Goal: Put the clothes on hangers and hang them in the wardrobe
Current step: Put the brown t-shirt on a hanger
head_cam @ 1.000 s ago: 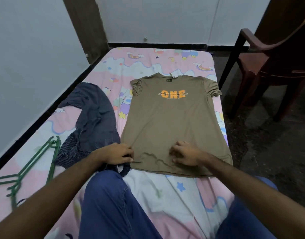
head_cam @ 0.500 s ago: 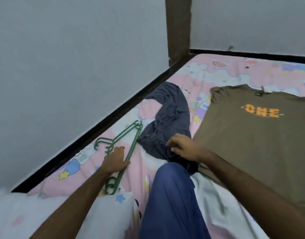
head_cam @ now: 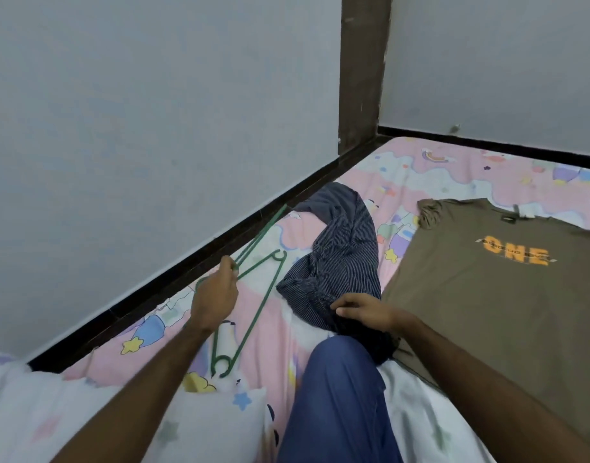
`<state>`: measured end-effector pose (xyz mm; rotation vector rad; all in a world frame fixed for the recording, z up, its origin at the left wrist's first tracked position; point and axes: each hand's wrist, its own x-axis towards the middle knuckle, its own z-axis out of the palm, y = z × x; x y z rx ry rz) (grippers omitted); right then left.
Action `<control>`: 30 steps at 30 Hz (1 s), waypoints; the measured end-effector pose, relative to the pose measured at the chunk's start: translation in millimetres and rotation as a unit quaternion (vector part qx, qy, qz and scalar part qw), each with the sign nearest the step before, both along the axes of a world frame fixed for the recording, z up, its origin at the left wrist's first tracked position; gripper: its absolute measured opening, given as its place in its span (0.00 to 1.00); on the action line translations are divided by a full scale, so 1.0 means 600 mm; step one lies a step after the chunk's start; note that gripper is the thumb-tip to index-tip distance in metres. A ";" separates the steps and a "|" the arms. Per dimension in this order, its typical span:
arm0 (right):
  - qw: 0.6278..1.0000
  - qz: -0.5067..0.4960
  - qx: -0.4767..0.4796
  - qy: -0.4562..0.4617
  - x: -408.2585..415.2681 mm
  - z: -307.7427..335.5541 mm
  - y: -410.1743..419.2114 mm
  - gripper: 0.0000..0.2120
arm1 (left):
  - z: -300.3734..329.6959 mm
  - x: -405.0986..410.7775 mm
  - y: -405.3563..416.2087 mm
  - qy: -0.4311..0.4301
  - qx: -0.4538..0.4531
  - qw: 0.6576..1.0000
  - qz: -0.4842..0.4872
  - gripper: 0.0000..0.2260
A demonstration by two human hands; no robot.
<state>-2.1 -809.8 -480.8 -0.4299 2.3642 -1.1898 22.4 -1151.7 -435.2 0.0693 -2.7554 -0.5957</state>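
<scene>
We are seeing two green hangers: our left hand [head_cam: 216, 297] is pinching one hanger [head_cam: 258, 236] and holding it off the bed [head_cam: 403, 175], while the second hanger [head_cam: 253, 315] is lying flat beneath. Our right hand [head_cam: 367, 310] is resting, fingers loose, on one striped shirt [head_cam: 343, 248]. One olive T-shirt [head_cam: 487, 295] is lying spread beside it.

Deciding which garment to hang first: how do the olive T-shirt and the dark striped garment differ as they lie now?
The olive T-shirt lies spread flat; the dark striped garment lies crumpled in a heap. The T-shirt is plain with an orange "ONE" print; the garment has fine pinstripes. The right hand rests on the striped garment, not the T-shirt. Both lie on the bed sheet, unhung.
</scene>
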 end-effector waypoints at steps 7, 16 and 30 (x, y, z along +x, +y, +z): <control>0.871 -0.218 -0.417 -0.143 -0.035 0.149 0.109 0.25 | 0.156 -0.032 0.113 0.109 -0.041 0.954 -0.275 0.08; 0.814 -0.327 -0.436 -0.198 0.086 0.138 0.378 0.34 | 0.095 -0.120 0.404 0.171 -0.296 0.720 -0.604 0.16; 0.755 -0.543 -0.363 -0.058 -0.036 0.058 0.678 0.13 | 0.025 -0.317 0.775 0.265 -0.202 0.710 -0.621 0.18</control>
